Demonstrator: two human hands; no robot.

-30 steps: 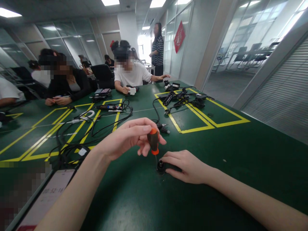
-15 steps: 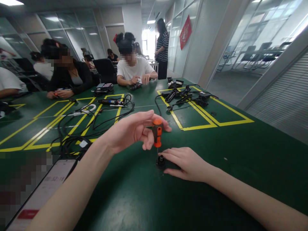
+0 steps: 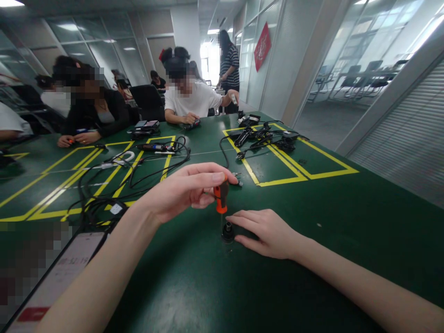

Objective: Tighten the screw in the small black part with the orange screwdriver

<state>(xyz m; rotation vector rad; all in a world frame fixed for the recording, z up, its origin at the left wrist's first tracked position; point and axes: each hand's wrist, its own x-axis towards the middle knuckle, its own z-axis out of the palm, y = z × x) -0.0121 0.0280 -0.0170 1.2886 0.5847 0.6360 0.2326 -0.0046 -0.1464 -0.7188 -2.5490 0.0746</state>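
My left hand is closed around the handle of an orange and black screwdriver, thumb and forefinger near its top. The screwdriver stands nearly upright, its thin shaft reaching down to a small round black part on the green table. That part has a short metal-rimmed stub on top. My right hand rests on the table to the right of it, fingers stretched out and fingertips at its edge. Whether the screwdriver tip sits in a screw is too small to tell.
Black cables run across the table at the left, near a phone with a lit screen. Yellow tape marks boxes around black parts. Small metal pieces lie behind the screwdriver. Co-workers sit across the table.
My left fingers have closed around the screwdriver handle, which they held more loosely before. My right hand stays beside the black part. The co-worker opposite has raised one hand outward.
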